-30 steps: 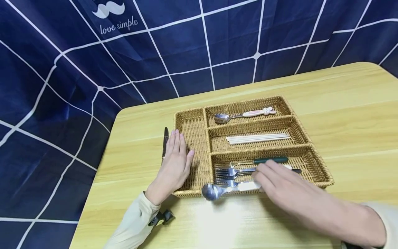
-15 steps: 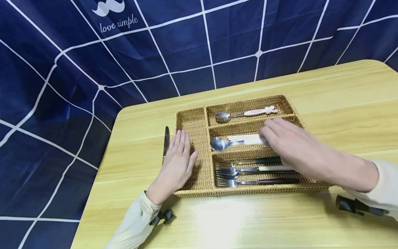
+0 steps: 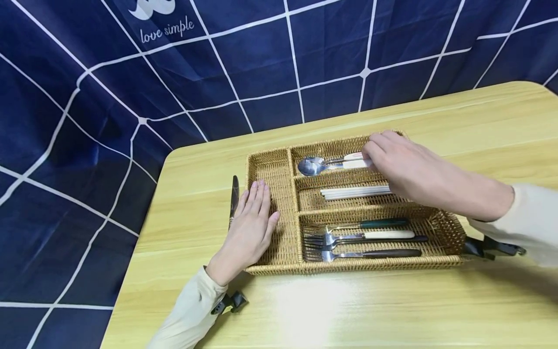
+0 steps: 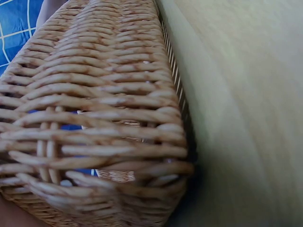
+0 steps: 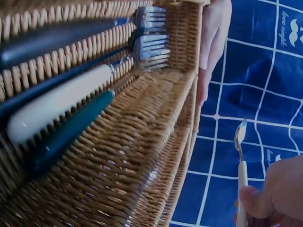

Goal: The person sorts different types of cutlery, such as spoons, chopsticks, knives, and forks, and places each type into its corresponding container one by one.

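My right hand [image 3: 427, 177] holds a spoon [image 3: 308, 167] by its white handle, over the back compartment of a woven cutlery tray [image 3: 348, 265]. Just behind it shows the pink-and-white handle of another spoon [image 3: 352, 156], partly hidden by the hand. In the right wrist view the thumb and fingers [image 5: 277, 196] pinch the white handle, with the spoon's bowl [image 5: 240, 135] pointing away. My left hand [image 3: 250, 228] rests with straight fingers along the tray's left side. The left wrist view is filled mostly by the woven tray wall [image 4: 104, 109].
Several white chopsticks [image 3: 355, 193] lie in the middle compartment. Several forks, one white-handled [image 3: 389, 234], fill the front compartment. A table knife [image 3: 234, 196] lies on the wooden table [image 3: 192, 208], left of the tray. A dark blue checked cloth [image 3: 331, 58] hangs behind.
My right hand has carried the white-handled spoon from above the forks, past the chopsticks, to the back compartment. The left hand has stayed at the tray's left side.
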Demonstrator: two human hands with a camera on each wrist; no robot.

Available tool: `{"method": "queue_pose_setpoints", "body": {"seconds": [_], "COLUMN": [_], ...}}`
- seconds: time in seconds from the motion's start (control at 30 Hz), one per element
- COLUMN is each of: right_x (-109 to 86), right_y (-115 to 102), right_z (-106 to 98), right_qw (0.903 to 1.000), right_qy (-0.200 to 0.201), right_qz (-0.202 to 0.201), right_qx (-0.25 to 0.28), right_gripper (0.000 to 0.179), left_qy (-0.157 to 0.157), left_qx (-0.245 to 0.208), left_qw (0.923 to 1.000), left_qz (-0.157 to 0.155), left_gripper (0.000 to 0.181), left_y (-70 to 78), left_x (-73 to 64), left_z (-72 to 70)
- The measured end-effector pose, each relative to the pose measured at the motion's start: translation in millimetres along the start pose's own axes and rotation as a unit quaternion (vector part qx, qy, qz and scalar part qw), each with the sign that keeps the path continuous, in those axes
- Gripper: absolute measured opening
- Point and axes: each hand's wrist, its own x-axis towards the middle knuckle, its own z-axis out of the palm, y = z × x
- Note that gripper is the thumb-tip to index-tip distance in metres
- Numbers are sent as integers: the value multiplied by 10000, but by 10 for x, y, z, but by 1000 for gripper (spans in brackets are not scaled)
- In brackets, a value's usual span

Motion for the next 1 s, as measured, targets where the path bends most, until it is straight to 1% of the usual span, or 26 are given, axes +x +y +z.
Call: {"method": "queue_pose_setpoints", "body": {"seconds": [0.1, 0.2, 0.27, 0.33, 0.5, 0.73, 0.83, 0.93, 1.0], "right_x": [58, 109, 139, 162, 202, 242, 261, 281, 297], "right_y": [26, 39, 42, 54, 158, 350, 426, 485, 515], "right_z": [0, 0, 2, 8, 63, 109, 135, 171, 194], "right_qw": [10000, 9997, 9993, 9990, 9995, 9968, 9977, 9987, 9988], "right_qy": [-64, -222, -336, -412, -316, -746, -652, -504, -481], "right_qz": [-8, 27, 89, 113, -55, 281, 165, -52, -83], "right_qx": [-61, -132, -159, -163, -77, 20, 78, 116, 45], "right_gripper": [24, 27, 24, 28, 36, 43, 43, 40, 37], "left_qy": [-9, -6, -17, -26, -49, 8, -7, -44, -44], "left_qx": [-13, -47, -76, -110, -199, -104, -72, -61, -55], "left_qw": [10000, 10000, 10000, 9999, 9998, 9999, 9999, 9999, 9999], "left_qz": [-15, -29, -47, -60, -89, -66, -79, -110, -116], "left_gripper": [59, 59, 59, 60, 60, 60, 60, 60, 60], "left_y": [-2, -4, -3, -2, 5, 6, 3, 2, 2], "left_x": [0, 1, -2, -3, -8, -1, 3, 3, 5], "left_z": [0, 0, -2, -4, -14, -4, 2, 5, 7]}}
